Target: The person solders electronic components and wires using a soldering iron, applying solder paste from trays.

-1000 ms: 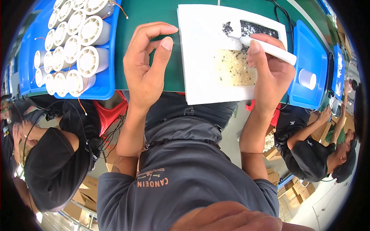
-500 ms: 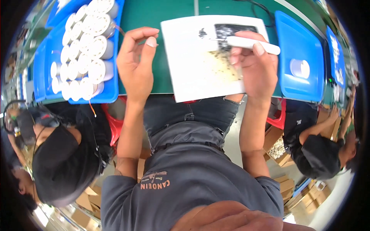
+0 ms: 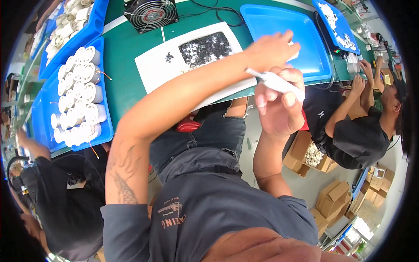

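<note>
My left hand (image 3: 269, 49) reaches across to the near edge of the right blue tray (image 3: 281, 22). Its fingers are curled round a white cylindrical part (image 3: 294, 53), mostly hidden behind them. Just below it, my right hand (image 3: 279, 115) grips a white pen-shaped screwdriver (image 3: 283, 86), its thin metal tip pointing up and left. Under my left forearm lies a white sheet (image 3: 152, 63), partly covered. On it are a dense dark patch of tiny black pieces (image 3: 205, 48), which look like screws, and a small separate pile (image 3: 169, 56).
To the left, a blue tray (image 3: 41, 109) holds several white cylinders (image 3: 78, 96) with thin wires. Another tray of white parts (image 3: 65, 28) is behind it. A fan (image 3: 152, 15) and black cables (image 3: 222, 8) stand at the back. Co-workers (image 3: 358, 135) sit on both sides.
My left hand has swung from the left of the sheet over to the right tray and taken hold of the white cylinder. My right hand has moved down off the sheet with the screwdriver.
</note>
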A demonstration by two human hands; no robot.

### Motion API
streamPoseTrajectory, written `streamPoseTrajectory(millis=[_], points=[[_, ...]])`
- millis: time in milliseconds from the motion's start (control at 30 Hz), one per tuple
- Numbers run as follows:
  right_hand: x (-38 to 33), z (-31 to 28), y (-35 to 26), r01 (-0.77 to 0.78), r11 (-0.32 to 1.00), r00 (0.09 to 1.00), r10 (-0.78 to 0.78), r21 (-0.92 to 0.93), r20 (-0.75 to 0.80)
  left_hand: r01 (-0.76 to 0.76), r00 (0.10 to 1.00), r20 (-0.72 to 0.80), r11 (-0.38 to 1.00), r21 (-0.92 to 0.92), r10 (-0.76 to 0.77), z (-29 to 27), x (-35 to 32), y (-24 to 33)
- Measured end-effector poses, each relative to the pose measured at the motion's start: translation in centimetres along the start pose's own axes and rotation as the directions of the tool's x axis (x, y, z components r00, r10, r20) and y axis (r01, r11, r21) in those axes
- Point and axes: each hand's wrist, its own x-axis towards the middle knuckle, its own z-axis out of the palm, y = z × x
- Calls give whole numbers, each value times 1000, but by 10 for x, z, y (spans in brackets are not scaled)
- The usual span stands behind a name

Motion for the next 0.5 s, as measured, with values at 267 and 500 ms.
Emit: streamPoseTrajectory(millis=[267, 500], points=[[-2, 0, 6, 51, 981, 980, -86, -187, -182, 323, 946, 57, 937, -134, -318, 25, 20, -17], [7, 18, 29, 61, 977, 985, -93, -205, -148, 190, 684, -222, 464, -865, -694, -113, -39, -50]])
